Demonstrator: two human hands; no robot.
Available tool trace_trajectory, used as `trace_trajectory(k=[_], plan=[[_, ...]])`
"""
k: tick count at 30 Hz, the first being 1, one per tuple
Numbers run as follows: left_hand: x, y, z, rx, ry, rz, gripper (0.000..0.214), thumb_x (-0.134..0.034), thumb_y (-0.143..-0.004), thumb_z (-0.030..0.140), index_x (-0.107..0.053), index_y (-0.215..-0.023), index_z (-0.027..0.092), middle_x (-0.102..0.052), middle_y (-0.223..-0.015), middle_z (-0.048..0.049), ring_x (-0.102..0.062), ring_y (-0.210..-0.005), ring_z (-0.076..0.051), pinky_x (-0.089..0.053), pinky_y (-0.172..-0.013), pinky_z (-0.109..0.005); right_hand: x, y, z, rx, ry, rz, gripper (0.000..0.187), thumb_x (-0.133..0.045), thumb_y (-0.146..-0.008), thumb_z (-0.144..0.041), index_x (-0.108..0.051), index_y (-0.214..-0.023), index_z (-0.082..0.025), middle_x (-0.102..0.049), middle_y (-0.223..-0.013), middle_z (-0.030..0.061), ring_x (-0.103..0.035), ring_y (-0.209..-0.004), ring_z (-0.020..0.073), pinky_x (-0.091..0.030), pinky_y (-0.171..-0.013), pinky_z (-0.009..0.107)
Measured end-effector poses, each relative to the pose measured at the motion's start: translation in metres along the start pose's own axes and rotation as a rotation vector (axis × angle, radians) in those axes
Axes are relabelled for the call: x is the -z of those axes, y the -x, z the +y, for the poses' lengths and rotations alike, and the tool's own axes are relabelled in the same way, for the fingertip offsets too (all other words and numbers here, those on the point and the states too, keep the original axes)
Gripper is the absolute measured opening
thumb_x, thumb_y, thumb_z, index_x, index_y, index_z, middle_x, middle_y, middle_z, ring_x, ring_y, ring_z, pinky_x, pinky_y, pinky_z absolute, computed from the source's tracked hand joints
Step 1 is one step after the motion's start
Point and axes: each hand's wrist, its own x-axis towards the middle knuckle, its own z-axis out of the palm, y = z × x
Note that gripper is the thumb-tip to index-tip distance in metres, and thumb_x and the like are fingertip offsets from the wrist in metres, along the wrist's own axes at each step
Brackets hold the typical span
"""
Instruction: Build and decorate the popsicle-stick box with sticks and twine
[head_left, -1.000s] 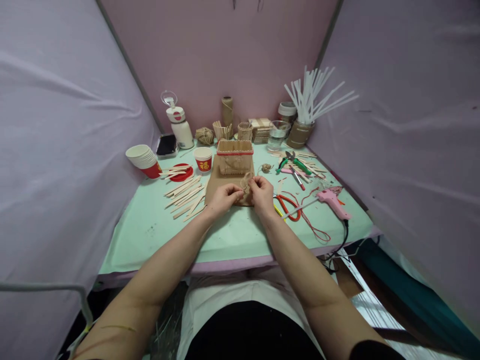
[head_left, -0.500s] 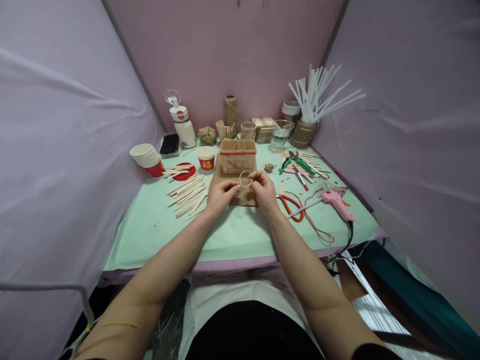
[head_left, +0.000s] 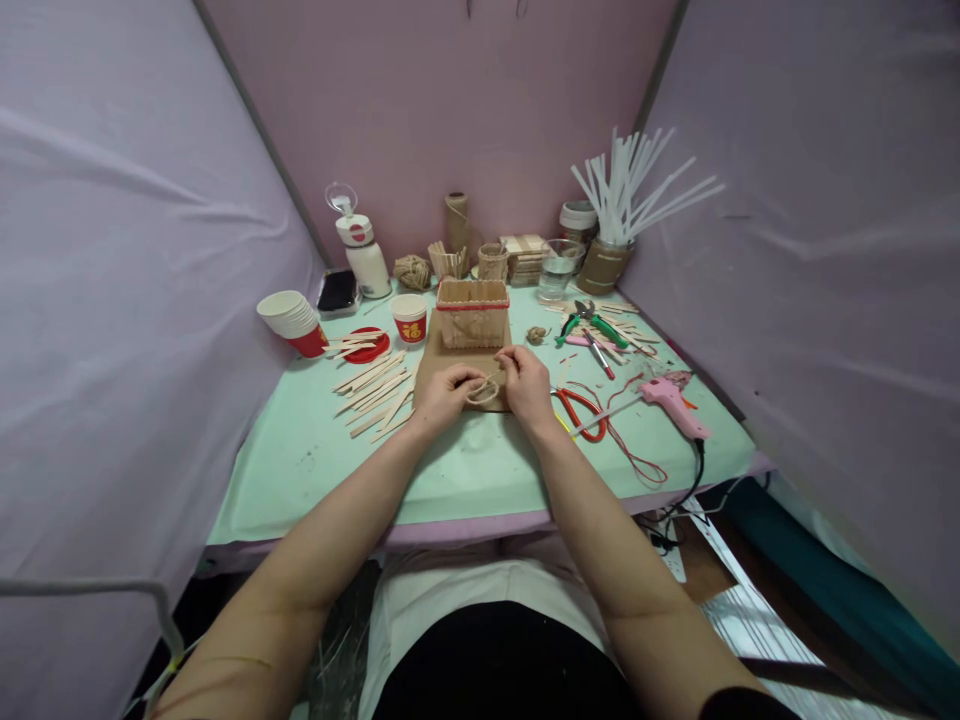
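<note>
My left hand (head_left: 444, 394) and my right hand (head_left: 525, 382) are close together over a brown cardboard sheet (head_left: 427, 365) on the mint-green table (head_left: 315, 460). Both pinch a short loop of jute twine (head_left: 484, 391) that hangs between the fingertips. Just beyond them stands a small box of popsicle sticks (head_left: 472, 312) with a red string round its rim. Loose popsicle sticks (head_left: 373, 385) lie to the left of my left hand. Red-handled scissors (head_left: 579, 408) lie to the right of my right hand.
A pink glue gun (head_left: 670, 399) with black cord lies at right, green-handled pliers (head_left: 592, 325) behind it. Stacked paper cups (head_left: 289, 318), a red cup (head_left: 409, 318), a white bottle (head_left: 362, 256), a twine ball (head_left: 411, 270), a glass (head_left: 556, 268) and a jar of white sticks (head_left: 604, 262) stand along the back. Fabric walls close in on all sides.
The twine loop was held up in front of the stick box half a second ago. Both hands have since come down toward the cardboard with it.
</note>
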Motion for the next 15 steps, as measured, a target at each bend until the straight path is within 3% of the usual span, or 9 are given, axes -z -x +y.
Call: trace_trajectory(k=[2,7,11,15], plan=[[0.000,0.000,0.000,0.000,0.012,-0.016,0.014,-0.062,-0.074,0.028,-0.070,-0.075,0.018,-0.070,-0.078,-0.0041,-0.061,-0.076,-0.018,-0.047,-0.074,-0.030,0.002,-0.001,0.000,0.022,0.003,-0.029,0.018,-0.045,-0.087,-0.025,-0.062,-0.083,-0.020,-0.065,-0.085,0.0052,-0.058,-0.084,0.0197,-0.044,-0.079,0.033],[0.006,-0.002,-0.004,0.004,0.060,0.020,0.016,-0.062,-0.074,0.028,-0.071,-0.080,0.016,-0.070,-0.081,-0.0042,-0.061,-0.078,-0.018,-0.046,-0.077,-0.030,0.004,-0.002,-0.005,0.180,-0.007,-0.246,0.018,-0.047,-0.089,-0.026,-0.064,-0.085,-0.022,-0.065,-0.087,0.0043,-0.056,-0.088,0.0196,-0.042,-0.083,0.033],[0.007,-0.003,-0.003,0.029,0.032,0.039,0.016,-0.062,-0.074,0.029,-0.071,-0.078,0.016,-0.070,-0.079,-0.0043,-0.061,-0.079,-0.018,-0.046,-0.077,-0.030,0.002,-0.001,-0.003,0.214,0.047,-0.204,0.014,-0.051,-0.088,-0.026,-0.061,-0.078,-0.021,-0.063,-0.080,0.0034,-0.054,-0.082,0.0195,-0.042,-0.079,0.033],[0.004,-0.001,0.004,0.047,-0.006,0.008,0.016,-0.062,-0.074,0.030,-0.070,-0.077,0.016,-0.070,-0.078,-0.0043,-0.061,-0.076,-0.018,-0.046,-0.075,-0.029,0.000,-0.001,0.005,0.150,0.262,-0.050,0.017,-0.046,-0.089,-0.021,-0.059,-0.078,-0.020,-0.061,-0.083,0.0071,-0.050,-0.085,0.0224,-0.039,-0.082,0.035]])
